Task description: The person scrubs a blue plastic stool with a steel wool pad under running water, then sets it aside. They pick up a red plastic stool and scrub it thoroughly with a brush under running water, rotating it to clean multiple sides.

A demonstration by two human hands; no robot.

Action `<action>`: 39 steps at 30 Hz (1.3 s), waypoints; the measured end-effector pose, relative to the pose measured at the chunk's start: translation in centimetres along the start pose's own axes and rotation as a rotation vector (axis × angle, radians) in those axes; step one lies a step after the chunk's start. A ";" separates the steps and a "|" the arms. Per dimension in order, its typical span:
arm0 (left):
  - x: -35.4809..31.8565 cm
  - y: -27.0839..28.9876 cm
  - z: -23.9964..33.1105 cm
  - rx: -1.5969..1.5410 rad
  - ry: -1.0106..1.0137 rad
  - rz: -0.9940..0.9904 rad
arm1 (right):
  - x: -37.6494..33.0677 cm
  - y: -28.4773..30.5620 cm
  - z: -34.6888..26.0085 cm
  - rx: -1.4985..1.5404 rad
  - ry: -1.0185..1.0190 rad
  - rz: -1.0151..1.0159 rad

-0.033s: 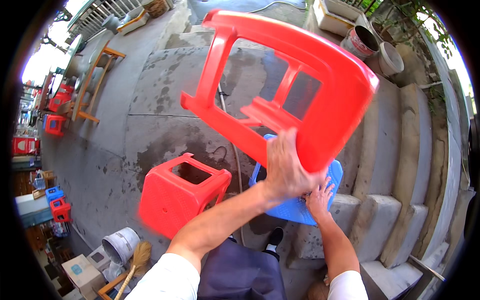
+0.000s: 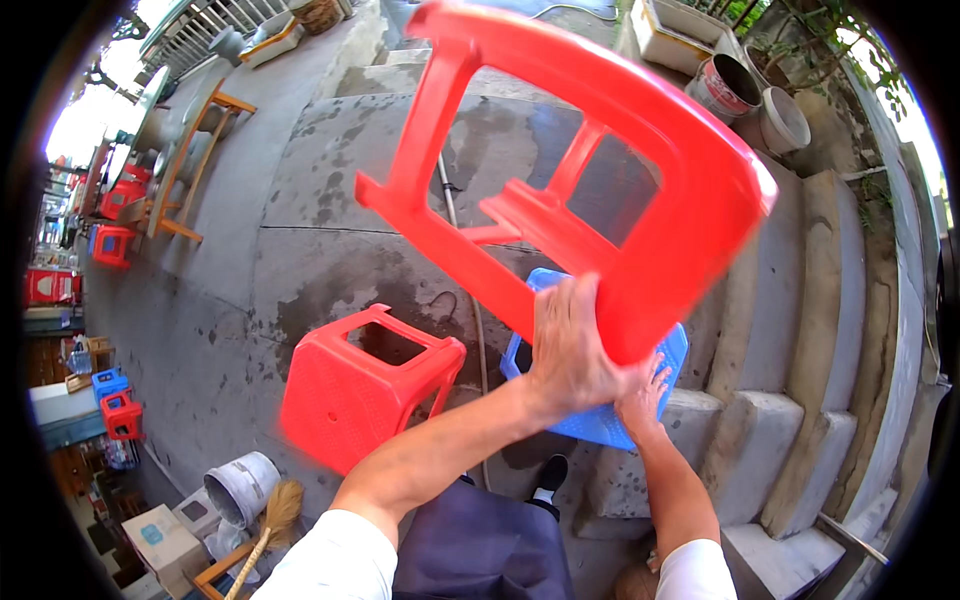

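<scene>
My left hand (image 2: 572,345) is closed on the leg-side edge of a red plastic stool (image 2: 690,190), which it holds up tilted in the air. The legs and crossbars of that stool point to the far left, and its seat end is to the right. Below it a blue plastic stool (image 2: 600,425) is partly hidden by the red one and by my hands. My right hand (image 2: 645,392) lies on the blue stool with its fingers spread, its palm side out of sight. Another red stool (image 2: 345,400) lies tipped over on the ground, left of my left forearm.
Concrete steps (image 2: 765,300) rise along the right. A hose (image 2: 475,330) runs across the wet concrete ground. Near left are a whitish bucket (image 2: 240,490), a straw broom (image 2: 285,505) and a cardboard box (image 2: 165,545). More buckets (image 2: 780,122) stand far right; a wooden bench (image 2: 180,165) is far left.
The held red stool looks slightly bigger, with its seat end a little farther right. My left hand is slightly lower in the picture. The right hand keeps its place on the blue stool.
</scene>
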State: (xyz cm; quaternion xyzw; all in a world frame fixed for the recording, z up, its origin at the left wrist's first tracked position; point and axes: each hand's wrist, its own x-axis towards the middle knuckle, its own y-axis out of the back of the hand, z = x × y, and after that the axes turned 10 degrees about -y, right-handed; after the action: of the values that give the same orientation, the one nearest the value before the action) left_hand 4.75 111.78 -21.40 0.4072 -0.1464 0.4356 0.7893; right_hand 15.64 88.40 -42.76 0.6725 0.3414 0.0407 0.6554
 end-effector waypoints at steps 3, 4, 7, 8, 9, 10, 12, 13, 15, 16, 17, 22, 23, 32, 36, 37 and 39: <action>-3.0 4.0 2.6 -0.024 -0.144 -0.062 | -0.3 -1.3 1.0 0.076 -0.003 0.084; -4.0 5.6 3.5 -0.006 -0.174 -0.082 | -0.2 -1.3 0.8 0.082 0.008 0.084; -5.8 9.3 5.7 0.028 -0.254 -0.166 | -0.3 -0.6 1.5 0.096 -0.035 0.087; -6.6 10.4 6.1 0.058 -0.280 -0.190 | -0.2 -0.3 1.3 0.102 -0.038 0.078; -7.2 11.4 6.5 0.071 -0.298 -0.221 | -0.2 0.0 1.3 0.113 -0.042 0.074; -7.7 12.6 6.9 0.082 -0.315 -0.254 | -0.2 0.5 1.6 0.122 -0.044 0.066; -8.9 14.3 7.1 0.067 -0.347 -0.327 | -0.3 1.1 2.4 0.155 -0.075 0.063; -9.4 15.0 7.3 0.065 -0.352 -0.354 | -0.2 1.4 2.7 0.175 -0.091 0.064; -10.6 16.2 7.8 0.060 -0.365 -0.410 | -0.2 1.7 3.6 0.243 -0.118 0.064; -11.2 16.9 8.2 0.054 -0.353 -0.441 | 0.0 1.7 3.7 0.285 -0.132 0.061; -11.8 17.5 8.6 0.050 -0.342 -0.471 | -0.1 1.8 4.0 0.339 -0.139 0.055; -13.6 20.0 11.6 0.059 -0.276 -0.545 | -0.3 3.8 6.1 0.804 -0.229 -0.003; -13.7 20.6 12.4 0.077 -0.260 -0.546 | -0.7 4.5 6.8 0.943 -0.253 -0.035; -14.8 29.6 25.0 0.278 -0.299 -0.802 | -8.6 14.7 7.8 1.881 -0.016 -0.677; -16.3 31.5 30.0 0.309 -0.354 -0.958 | -16.3 22.4 2.1 1.719 0.438 -1.091; -17.0 32.0 30.8 0.279 -0.361 -1.010 | -17.8 24.2 1.4 1.591 0.578 -1.262; -18.2 33.1 31.8 0.289 -0.429 -1.030 | -17.6 22.0 4.1 1.631 0.452 -1.261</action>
State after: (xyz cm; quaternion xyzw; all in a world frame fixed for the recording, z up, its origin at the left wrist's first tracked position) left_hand -28.56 86.52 4.88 0.6088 -0.0250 -0.0815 0.7887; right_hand 13.22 77.88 -16.39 0.5872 0.6673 -0.4249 -0.1714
